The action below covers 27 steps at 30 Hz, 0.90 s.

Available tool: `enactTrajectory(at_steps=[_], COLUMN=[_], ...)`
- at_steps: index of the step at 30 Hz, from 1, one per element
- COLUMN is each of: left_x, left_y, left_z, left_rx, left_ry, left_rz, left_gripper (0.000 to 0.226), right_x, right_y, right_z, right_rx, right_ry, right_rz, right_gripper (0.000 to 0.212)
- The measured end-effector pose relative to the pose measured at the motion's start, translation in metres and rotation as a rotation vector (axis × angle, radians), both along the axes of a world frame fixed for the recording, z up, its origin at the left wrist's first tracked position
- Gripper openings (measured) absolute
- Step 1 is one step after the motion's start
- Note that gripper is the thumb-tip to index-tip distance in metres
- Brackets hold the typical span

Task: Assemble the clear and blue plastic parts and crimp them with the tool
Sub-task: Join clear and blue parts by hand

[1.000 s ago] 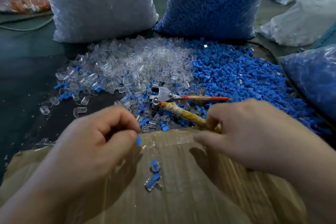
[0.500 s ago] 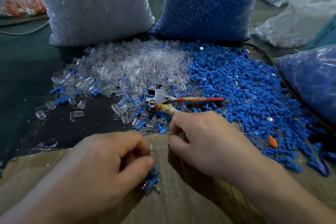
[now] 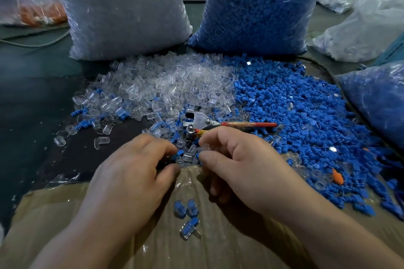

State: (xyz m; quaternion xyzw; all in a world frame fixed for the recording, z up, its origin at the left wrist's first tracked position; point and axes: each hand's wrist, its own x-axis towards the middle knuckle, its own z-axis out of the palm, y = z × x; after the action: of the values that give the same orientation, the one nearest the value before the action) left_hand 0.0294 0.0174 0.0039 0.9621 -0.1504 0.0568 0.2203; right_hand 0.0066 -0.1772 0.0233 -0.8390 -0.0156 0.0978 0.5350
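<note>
**Operator:** How do my hands stand?

**Inspector:** Your left hand (image 3: 135, 172) pinches a blue part (image 3: 179, 153) between thumb and fingertips. Your right hand (image 3: 244, 170) is curled, with thumb and forefinger closed on a clear part (image 3: 202, 148). The hands sit close together over the far edge of the cardboard sheet (image 3: 218, 251), which covers the worktop's near edge.

**Operator:** And the tool?

**Inspector:** The crimping tool (image 3: 197, 119) lies on the worktop (image 3: 32, 116) just beyond your right fingers, where the clear pile (image 3: 166, 87) meets the blue pile (image 3: 295, 111). Its head points left and its red handle (image 3: 251, 125) points right. The other handle runs under your right fingers. I cannot tell whether they touch it.

**Operator:** Anything assembled?

**Inspector:** Three assembled pieces (image 3: 189, 226) lie on the cardboard between your wrists. A bag of clear parts (image 3: 122, 6) and a bag of blue parts (image 3: 258, 6) stand toward the far edge.
</note>
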Motion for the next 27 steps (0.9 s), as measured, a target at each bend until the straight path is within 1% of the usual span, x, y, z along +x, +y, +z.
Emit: enactTrajectory(at_steps=[3,7,10,13,17,19,22,27], left_x=[0.001,0.002,0.003,0.003,0.002,0.003,0.005,0.003], left_y=[0.003,0.0,-0.006,-0.008,-0.009,-0.008,-0.007,-0.007], left_z=[-0.002,-0.003,-0.005,-0.006,-0.005,-0.003,-0.004,-0.003], left_rx=[0.019,0.082,0.092,0.051,0.039,0.018,0.009,0.036], left_ry=[-0.008,-0.026,-0.015,-0.019,-0.005,0.004,0.018,-0.023], left_rz=[0.021,0.007,0.005,0.03,-0.003,-0.032,-0.02,-0.032], left_gripper=[0.023,0.03,0.028,0.022,0.033,0.029,0.027,0.019], right_x=[0.0,-0.001,0.0,0.002,0.002,0.002,0.002,0.002], right_y=[0.001,0.003,0.007,0.009,0.011,0.013,0.015,0.016], right_z=[-0.001,-0.005,-0.007,-0.008,-0.009,-0.009,-0.008,-0.009], right_rx=[-0.056,-0.163,-0.169,-0.186,-0.201,-0.201,-0.213,-0.201], right_ry=[-0.007,-0.082,-0.136,-0.192,-0.193,-0.214,-0.24,-0.228], right_rz=[0.016,0.009,-0.014,-0.013,0.003,0.008,0.016,-0.008], right_gripper=[0.008,0.003,0.005,0.008,0.007,0.009,0.009,0.008])
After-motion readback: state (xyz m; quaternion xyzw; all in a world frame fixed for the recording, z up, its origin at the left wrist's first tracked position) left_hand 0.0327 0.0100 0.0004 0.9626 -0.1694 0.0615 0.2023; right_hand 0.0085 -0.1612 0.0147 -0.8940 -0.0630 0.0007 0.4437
